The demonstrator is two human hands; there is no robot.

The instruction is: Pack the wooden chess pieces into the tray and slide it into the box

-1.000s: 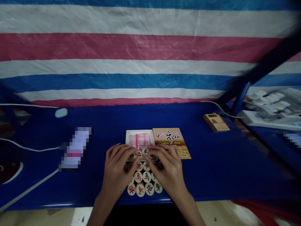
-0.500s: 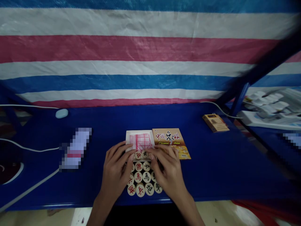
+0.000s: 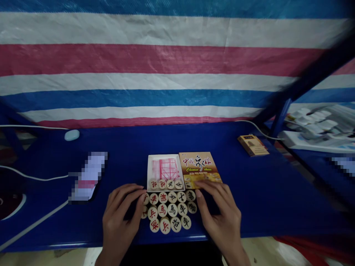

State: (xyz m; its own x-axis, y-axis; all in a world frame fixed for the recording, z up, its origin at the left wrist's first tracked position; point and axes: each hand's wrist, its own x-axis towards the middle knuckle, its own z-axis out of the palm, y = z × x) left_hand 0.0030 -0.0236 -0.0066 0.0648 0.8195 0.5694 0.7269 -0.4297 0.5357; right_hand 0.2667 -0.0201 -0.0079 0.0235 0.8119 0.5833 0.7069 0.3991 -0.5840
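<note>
A white box tray (image 3: 150, 168) holds a folded sheet with red lines (image 3: 166, 168), and four round chess pieces (image 3: 170, 184) line its near edge. Below it, several wooden pieces with red or black characters (image 3: 172, 210) lie in rows on the blue table. My left hand (image 3: 123, 214) is at the left end of the rows, fingers curved, thumb tip beside the end piece. At the right end is my right hand (image 3: 220, 207), fingers apart, its thumb near a black-lettered piece and its fingertips over the Chinese chess box lid (image 3: 199, 162). Neither hand holds a piece.
A phone (image 3: 88, 177) and cables lie on the blue table (image 3: 266, 195) at the left, with a pale blue case (image 3: 72, 135) behind. A small yellow-brown box (image 3: 253, 145) is at the right, near a white power strip (image 3: 305, 142). Striped sheeting hangs behind.
My hands have moved apart and toward me, away from the tray. Four pieces now show along the tray's near edge, and more of the rows below is uncovered.
</note>
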